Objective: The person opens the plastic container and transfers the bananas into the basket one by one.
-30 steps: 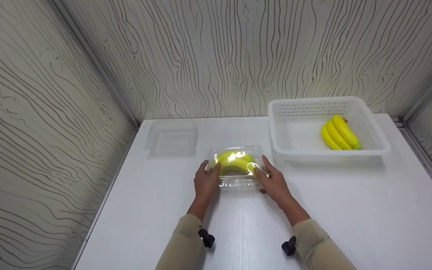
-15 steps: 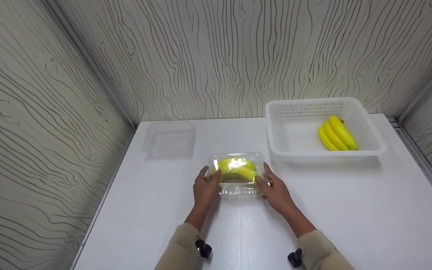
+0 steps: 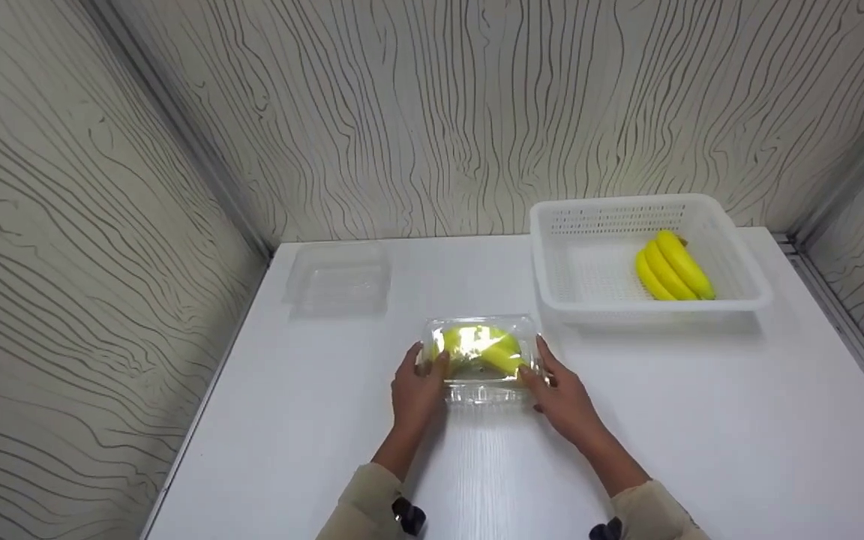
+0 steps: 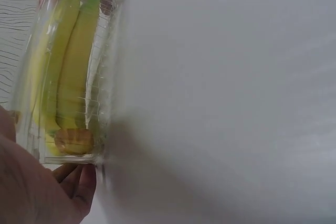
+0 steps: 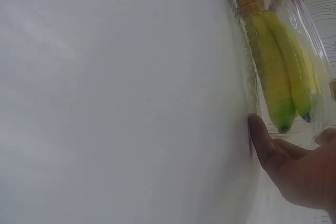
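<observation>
A clear plastic clamshell box (image 3: pixel 481 394) with a bunch of yellow bananas (image 3: pixel 503 357) inside is at the middle of the table, its lid down over the fruit. My left hand (image 3: pixel 418 390) grips the box's left end, thumb on the lid edge and fingers along the side. At the opposite end my right hand (image 3: pixel 565 399) holds it the same way. In the left wrist view the brown banana stem (image 4: pixel 74 141) lies at the left-hand end. Green banana tips (image 5: pixel 283 121) point toward my right hand in the right wrist view. The box's underside is close to the table; contact is unclear.
At the back right stands a white perforated basket (image 3: pixel 649 306) holding another banana bunch (image 3: pixel 673 268). Another clear plastic container (image 3: pixel 338 281) lies at the back left of the white table (image 3: pixel 297 420). Patterned panels (image 3: pixel 432 112) rise behind and on both sides.
Both hands have drawn the clamshell box toward me and slightly to the right, keeping their grip on its ends. The basket and the other container stay put; the head view shifted slightly.
</observation>
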`<action>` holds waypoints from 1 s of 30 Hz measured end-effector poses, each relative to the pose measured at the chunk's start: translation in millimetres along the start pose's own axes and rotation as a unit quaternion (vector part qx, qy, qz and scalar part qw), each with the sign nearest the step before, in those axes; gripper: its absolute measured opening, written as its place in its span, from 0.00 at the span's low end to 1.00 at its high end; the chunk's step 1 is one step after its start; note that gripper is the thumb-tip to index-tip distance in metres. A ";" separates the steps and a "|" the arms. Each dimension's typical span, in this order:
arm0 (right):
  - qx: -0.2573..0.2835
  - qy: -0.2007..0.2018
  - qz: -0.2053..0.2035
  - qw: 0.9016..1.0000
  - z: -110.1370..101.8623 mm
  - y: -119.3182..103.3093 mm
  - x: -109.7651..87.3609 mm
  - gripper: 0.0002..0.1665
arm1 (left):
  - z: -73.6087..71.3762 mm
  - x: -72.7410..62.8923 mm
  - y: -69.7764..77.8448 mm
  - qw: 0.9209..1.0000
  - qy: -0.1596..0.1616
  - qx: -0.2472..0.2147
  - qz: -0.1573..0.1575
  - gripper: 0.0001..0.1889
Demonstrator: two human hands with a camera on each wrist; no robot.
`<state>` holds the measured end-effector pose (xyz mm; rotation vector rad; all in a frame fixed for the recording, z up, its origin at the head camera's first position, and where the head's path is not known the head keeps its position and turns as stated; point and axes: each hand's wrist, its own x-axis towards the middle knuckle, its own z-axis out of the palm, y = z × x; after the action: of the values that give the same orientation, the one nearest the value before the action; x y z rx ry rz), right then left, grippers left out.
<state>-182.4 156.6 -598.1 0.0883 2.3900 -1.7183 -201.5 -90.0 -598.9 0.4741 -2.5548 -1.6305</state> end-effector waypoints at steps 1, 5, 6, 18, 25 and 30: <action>-0.001 0.000 0.001 1.000 -0.3 0.5 -2.2 0.50 | 0.1 -2.1 -0.3 1.000 0.002 0.002 0.003 0.40; 0.000 0.001 0.003 1.000 -0.8 1.5 -12.3 0.49 | -0.2 -10.5 -3.1 1.000 0.008 0.008 0.007 0.40; 0.000 0.000 0.004 1.000 -0.8 1.5 -15.0 0.49 | -0.3 -12.7 -3.6 1.000 0.009 0.008 0.007 0.40; -0.029 0.015 -0.006 0.999 -4.4 3.8 -42.9 0.50 | 1.4 -30.2 -1.9 0.999 -0.003 0.021 0.035 0.40; -0.032 0.010 0.000 0.999 -8.5 7.4 -49.3 0.52 | 3.7 -43.3 -3.0 0.999 -0.011 0.007 0.040 0.42; -0.036 0.012 0.011 0.999 -13.0 10.7 -53.9 0.53 | 6.7 -50.8 -0.9 0.999 -0.026 0.002 0.023 0.43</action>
<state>-129.5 175.8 -593.7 0.1262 2.4553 -1.6295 -154.5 -69.4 -597.4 0.3758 -2.5857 -1.6459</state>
